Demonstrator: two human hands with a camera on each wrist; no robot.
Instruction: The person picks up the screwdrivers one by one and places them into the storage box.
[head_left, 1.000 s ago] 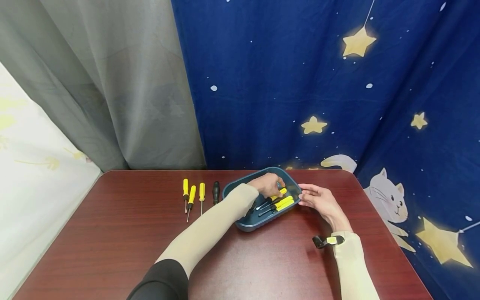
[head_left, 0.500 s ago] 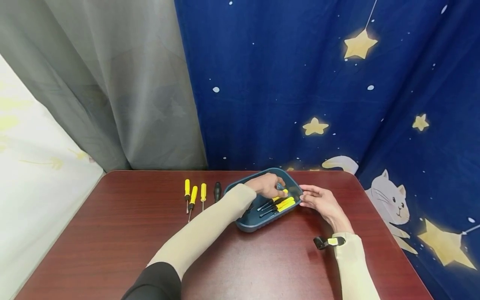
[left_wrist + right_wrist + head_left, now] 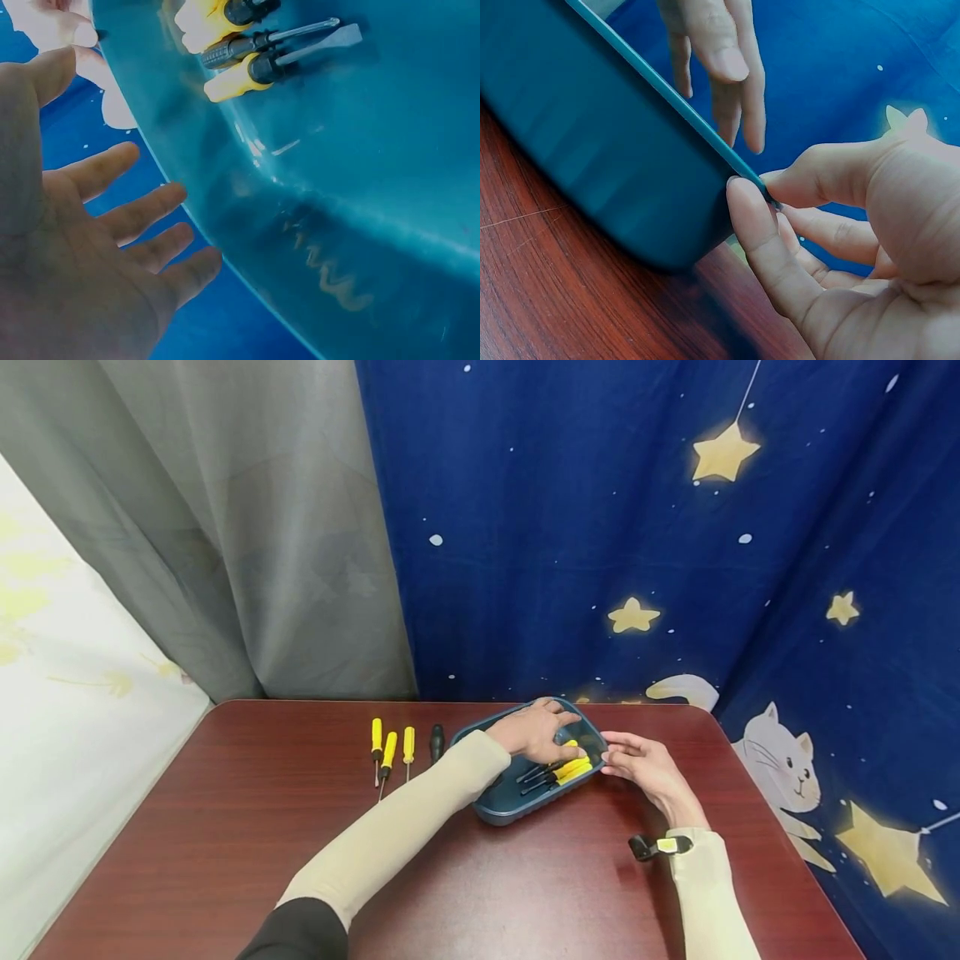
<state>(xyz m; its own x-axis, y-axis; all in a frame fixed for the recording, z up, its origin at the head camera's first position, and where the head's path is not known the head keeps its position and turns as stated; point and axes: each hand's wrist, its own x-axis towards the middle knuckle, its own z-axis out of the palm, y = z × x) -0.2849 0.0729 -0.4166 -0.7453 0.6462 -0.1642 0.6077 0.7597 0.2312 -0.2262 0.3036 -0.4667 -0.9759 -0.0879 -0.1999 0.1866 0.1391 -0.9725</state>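
Note:
A dark blue tray (image 3: 504, 808) stands on the red-brown table (image 3: 247, 827), with several yellow-and-black screwdrivers (image 3: 564, 770) lying in it. My left hand (image 3: 537, 732) hovers over the tray's far end with fingers spread and straight, holding nothing. In the left wrist view that hand (image 3: 90, 247) is open beside the tray floor (image 3: 375, 150), and the screwdrivers (image 3: 238, 73) lie apart from it. My right hand (image 3: 637, 764) is at the tray's right rim. In the right wrist view its thumb and forefinger (image 3: 754, 187) pinch the tray's rim (image 3: 577, 150).
Three yellow-handled screwdrivers (image 3: 387, 752) and a black-handled one (image 3: 437, 742) lie in a row on the table left of the tray. A grey curtain (image 3: 225, 527) and a blue star-patterned cloth (image 3: 600, 527) hang right behind the table.
My left hand's fingers have uncurled and spread, lifting off the yellow handles in the tray. The right hand has stayed at the tray's rim.

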